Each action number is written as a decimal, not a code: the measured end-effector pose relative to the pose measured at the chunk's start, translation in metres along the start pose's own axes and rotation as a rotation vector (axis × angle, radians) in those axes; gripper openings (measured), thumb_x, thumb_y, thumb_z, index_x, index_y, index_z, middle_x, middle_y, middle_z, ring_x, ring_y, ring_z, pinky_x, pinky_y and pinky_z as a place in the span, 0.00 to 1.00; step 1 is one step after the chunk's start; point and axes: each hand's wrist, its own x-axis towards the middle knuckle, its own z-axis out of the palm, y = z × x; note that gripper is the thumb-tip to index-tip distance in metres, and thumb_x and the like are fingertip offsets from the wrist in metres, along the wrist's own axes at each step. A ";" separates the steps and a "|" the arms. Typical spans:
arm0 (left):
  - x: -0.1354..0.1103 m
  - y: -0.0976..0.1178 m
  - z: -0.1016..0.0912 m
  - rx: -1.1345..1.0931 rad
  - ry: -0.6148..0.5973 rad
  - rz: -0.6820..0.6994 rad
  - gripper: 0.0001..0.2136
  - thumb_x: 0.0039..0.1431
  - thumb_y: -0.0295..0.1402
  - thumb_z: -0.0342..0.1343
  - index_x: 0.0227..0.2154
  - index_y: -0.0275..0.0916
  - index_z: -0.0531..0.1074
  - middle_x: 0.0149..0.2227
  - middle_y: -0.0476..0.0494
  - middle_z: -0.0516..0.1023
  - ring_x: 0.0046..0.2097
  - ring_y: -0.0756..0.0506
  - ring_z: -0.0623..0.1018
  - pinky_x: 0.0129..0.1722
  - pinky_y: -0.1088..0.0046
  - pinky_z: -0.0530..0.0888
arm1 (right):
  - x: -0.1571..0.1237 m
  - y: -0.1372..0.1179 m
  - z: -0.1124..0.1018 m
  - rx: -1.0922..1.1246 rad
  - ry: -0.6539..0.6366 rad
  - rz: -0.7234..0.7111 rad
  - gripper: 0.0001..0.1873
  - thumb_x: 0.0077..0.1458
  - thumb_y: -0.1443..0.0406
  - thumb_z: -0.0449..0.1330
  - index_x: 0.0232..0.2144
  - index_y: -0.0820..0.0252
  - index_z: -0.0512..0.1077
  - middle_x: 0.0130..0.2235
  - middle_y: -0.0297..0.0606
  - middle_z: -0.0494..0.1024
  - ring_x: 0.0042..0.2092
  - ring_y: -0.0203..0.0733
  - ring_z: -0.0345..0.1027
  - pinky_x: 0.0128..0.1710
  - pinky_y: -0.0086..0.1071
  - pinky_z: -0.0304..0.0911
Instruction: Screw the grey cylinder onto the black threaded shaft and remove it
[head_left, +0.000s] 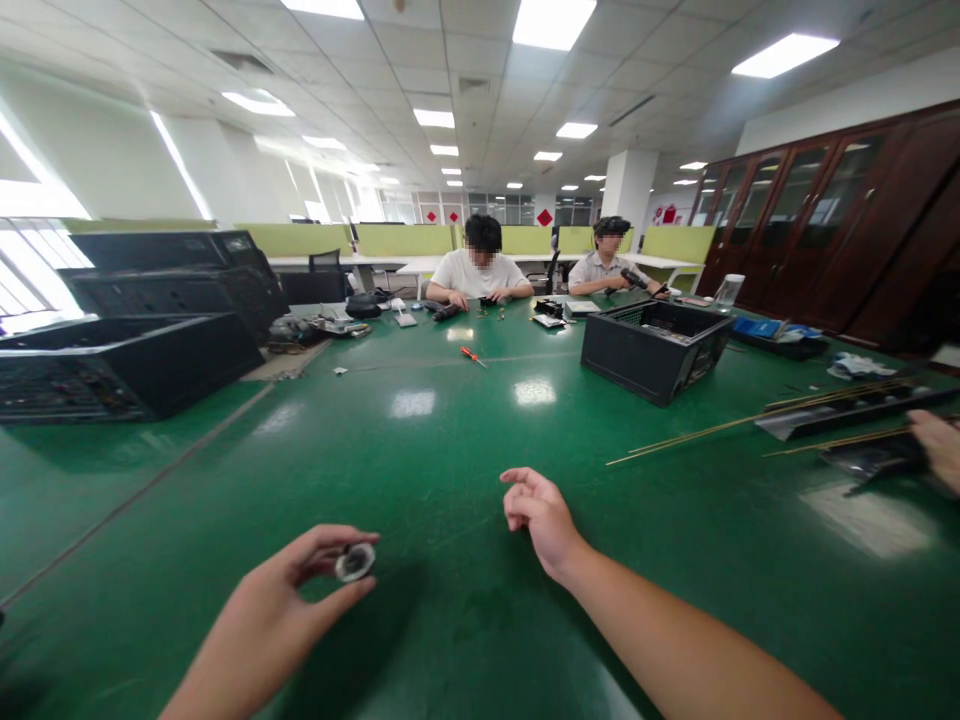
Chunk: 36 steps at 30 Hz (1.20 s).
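Note:
My left hand (289, 600) is low over the green table (420, 470), thumb and fingers pinched around a small round silvery ring-shaped part (355, 562). My right hand (541, 518) hovers a little to the right of it, fingers loosely curled inward, with nothing visible in them. The two hands are about a hand's width apart.
Black computer cases (127, 370) stand at the left, a black open case (654, 348) at centre right. Thin brass rods (750, 420) and dark metal panels (847, 412) lie at the right, beside another person's hand (937, 448). A red screwdriver (472, 356) lies mid-table. Two people sit at the far end.

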 end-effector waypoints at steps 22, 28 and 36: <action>0.051 0.006 0.096 -0.491 -0.271 0.032 0.12 0.49 0.33 0.65 0.38 0.40 0.77 0.37 0.46 0.82 0.40 0.43 0.80 0.43 0.70 0.74 | -0.018 0.004 0.008 -0.740 -0.118 -0.131 0.23 0.44 0.75 0.62 0.44 0.54 0.73 0.41 0.33 0.76 0.35 0.37 0.68 0.34 0.30 0.61; 0.048 0.010 0.096 -0.415 -0.243 0.053 0.12 0.47 0.33 0.66 0.37 0.41 0.80 0.36 0.47 0.83 0.39 0.42 0.81 0.42 0.69 0.73 | -0.022 -0.003 0.010 -0.755 -0.135 -0.125 0.17 0.47 0.73 0.63 0.41 0.56 0.76 0.39 0.33 0.75 0.34 0.36 0.68 0.34 0.29 0.61; 0.047 0.009 0.099 -0.377 -0.206 0.090 0.11 0.49 0.35 0.66 0.37 0.44 0.81 0.36 0.49 0.84 0.38 0.43 0.81 0.41 0.71 0.75 | -0.024 -0.003 0.009 -0.784 -0.140 -0.125 0.11 0.51 0.71 0.63 0.38 0.56 0.78 0.34 0.33 0.74 0.33 0.36 0.67 0.33 0.28 0.60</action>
